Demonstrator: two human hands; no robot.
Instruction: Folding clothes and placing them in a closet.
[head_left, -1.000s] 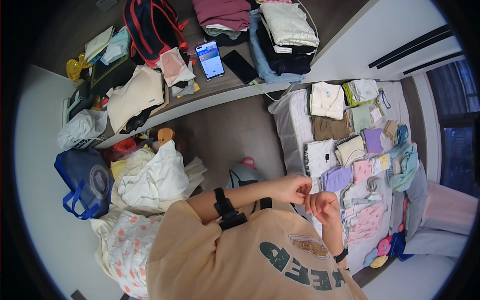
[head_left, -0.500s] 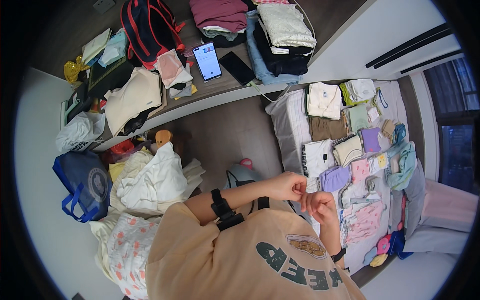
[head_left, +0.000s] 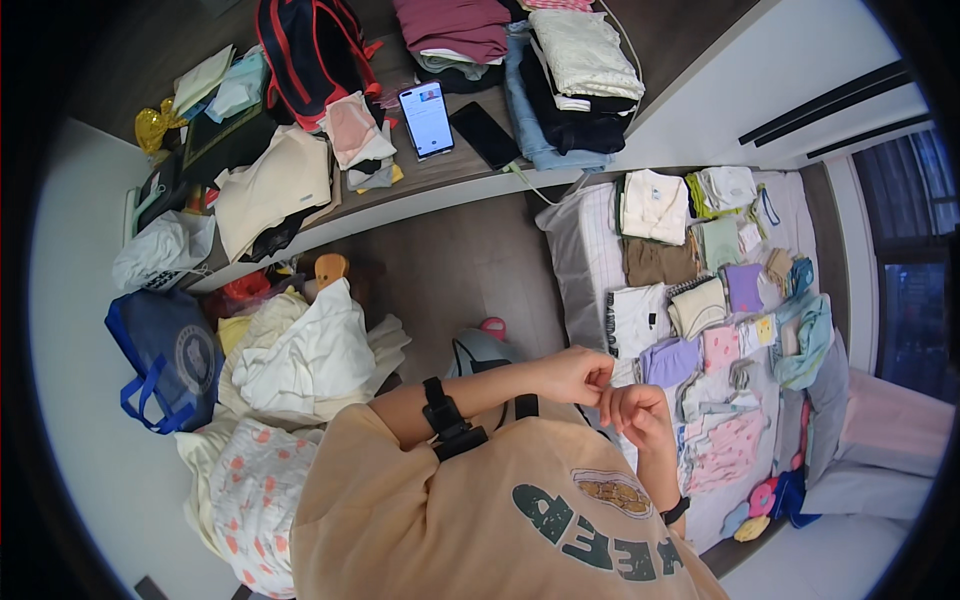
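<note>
In front of my chest, my left hand (head_left: 577, 376) and my right hand (head_left: 637, 412) meet with curled fingers. Both are closed, the fingertips pinched close together; anything between them is too small or hidden to make out. Dark bands with a small device circle my left forearm, and a black band is on my right wrist. Just beyond my right hand lie folded clothes on the bed, the nearest a purple garment (head_left: 669, 361) and a white folded shirt (head_left: 637, 318). Neither hand touches these.
A heap of white cloth (head_left: 305, 350) and a blue bag (head_left: 168, 360) stand at left. On the shelf lie a lit phone (head_left: 427, 120), a dark phone (head_left: 484, 136), a backpack (head_left: 312, 60) and stacked clothes (head_left: 583, 55). A pink slipper (head_left: 492, 327) shows on the floor.
The surroundings sit slightly lower and farther right in the picture, as the view has tilted a little. My hands stay together, with hardly any finger movement.
</note>
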